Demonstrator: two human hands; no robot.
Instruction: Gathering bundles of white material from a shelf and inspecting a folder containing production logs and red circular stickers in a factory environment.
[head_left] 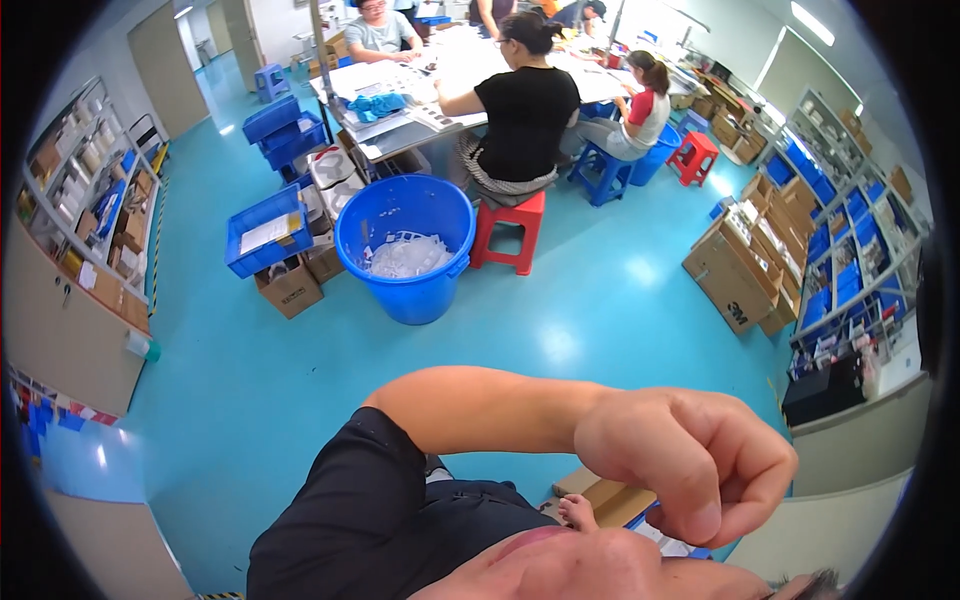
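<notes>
My left arm, in a black short sleeve, reaches from the lower left across to the right. My left hand is raised close to the camera. Its fingers curl loosely in toward the thumb, and nothing shows between them. Far below it, small and partly covered, my right hand appears beside an open cardboard box. Its fingers look slightly apart, holding nothing that I can see. White and blue items in or by the box are mostly hidden behind my left hand.
Ahead stands a blue bin with translucent plastic scraps, beside a blue crate. Several people sit around a worktable; one in black uses a red stool. Cartons and shelves line the right, more shelves the left.
</notes>
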